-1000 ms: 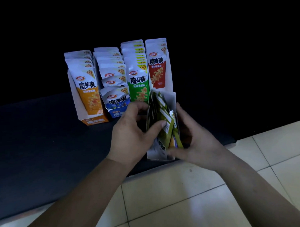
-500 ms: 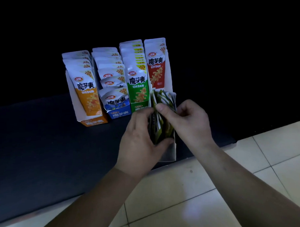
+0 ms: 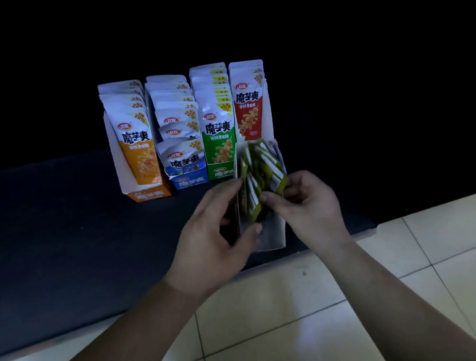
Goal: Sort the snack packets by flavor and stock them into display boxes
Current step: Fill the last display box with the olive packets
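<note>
Olive-green foil snack packets (image 3: 261, 179) sit bunched up, backs facing out, inside the white cardboard display box (image 3: 272, 234), and that box lies on the dark worktop (image 3: 71, 226). The left hand (image 3: 219, 229) wraps the box's left wall, with the thumb on the front and the fingers (image 3: 235, 184) against the bundle. My guess is that's to stop the flimsy card sliding or splaying. The right hand (image 3: 310, 204) comes in from the box's right side, thumb and curled fingers clamped on the outer packets, probably to square them up, since they're leaning every which way instead of standing in a neat row.

Just behind the white box stands the red packet box (image 3: 249, 109). Lined up to the left of that, so behind and left of the white box, are the green packet box (image 3: 219, 143), the blue packet box (image 3: 183, 160) and the orange packet box (image 3: 136, 146). All four already face forward and look stocked, though the blue ones slump a bit. So I reckon olive is the last flavour, and the box needs turning label-forward once it's tidy.
</note>
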Demonstrator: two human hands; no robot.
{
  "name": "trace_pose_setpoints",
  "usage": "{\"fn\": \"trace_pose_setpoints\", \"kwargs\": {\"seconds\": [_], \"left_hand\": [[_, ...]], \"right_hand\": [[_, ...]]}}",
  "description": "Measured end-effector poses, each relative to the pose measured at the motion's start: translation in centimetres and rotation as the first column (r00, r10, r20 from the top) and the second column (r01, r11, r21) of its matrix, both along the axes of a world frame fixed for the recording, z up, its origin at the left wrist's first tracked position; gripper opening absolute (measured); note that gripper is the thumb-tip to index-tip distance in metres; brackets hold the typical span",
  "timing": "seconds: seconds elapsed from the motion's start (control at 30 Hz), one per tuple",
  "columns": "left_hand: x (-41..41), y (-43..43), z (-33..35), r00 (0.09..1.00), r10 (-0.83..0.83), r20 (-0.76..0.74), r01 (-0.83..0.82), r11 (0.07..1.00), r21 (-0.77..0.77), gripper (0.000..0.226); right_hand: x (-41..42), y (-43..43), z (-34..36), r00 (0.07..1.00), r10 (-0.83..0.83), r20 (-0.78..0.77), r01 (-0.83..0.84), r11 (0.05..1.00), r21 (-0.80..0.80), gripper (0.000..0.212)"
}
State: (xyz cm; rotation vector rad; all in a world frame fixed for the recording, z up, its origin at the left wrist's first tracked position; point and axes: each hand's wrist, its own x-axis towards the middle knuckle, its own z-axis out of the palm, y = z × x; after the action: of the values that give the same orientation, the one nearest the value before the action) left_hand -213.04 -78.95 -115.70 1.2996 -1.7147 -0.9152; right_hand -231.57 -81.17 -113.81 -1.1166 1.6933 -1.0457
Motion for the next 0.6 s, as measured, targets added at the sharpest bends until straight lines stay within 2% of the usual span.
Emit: {"fn": "trace_pose_setpoints", "kwargs": {"seconds": [0.07, 0.23, 0.33, 0.5, 0.6], "left_hand": [[0.2, 0.2, -0.1, 0.999, 0.036, -0.019, -0.037, 0.997, -0.069, 0.058], [-0.3, -0.4, 0.1, 0.992, 0.102, 0.072, -0.088, 0.98, -0.179, 0.038], [-0.1, -0.5, 0.4, 0.984, 0.154, 0.095, -0.129, 0.965, -0.23, 0.024], [-0.5, -0.4, 3.2, 0.985, 0.156, -0.078, -0.168, 0.968, -0.184, 0.011], [-0.4, 0.1, 4.9, 0.973, 0.166, -0.163, -0.19, 0.971, -0.142, 0.008]], "right_hand": [[0.5, -0.2, -0.4, 0.999, -0.035, 0.007, 0.035, 0.999, 0.009, 0.026], [1.1, 1.3, -0.3, 0.999, -0.026, 0.029, 0.027, 0.999, -0.047, 0.014], [1.0, 3.1, 0.0, 0.996, -0.065, 0.054, 0.073, 0.986, -0.149, 0.029], [1.2, 3.9, 0.6, 0.991, 0.031, -0.132, -0.065, 0.963, -0.261, 0.033], [1.5, 3.7, 1.9, 0.996, -0.058, -0.064, 0.041, 0.969, -0.243, 0.032]]}}
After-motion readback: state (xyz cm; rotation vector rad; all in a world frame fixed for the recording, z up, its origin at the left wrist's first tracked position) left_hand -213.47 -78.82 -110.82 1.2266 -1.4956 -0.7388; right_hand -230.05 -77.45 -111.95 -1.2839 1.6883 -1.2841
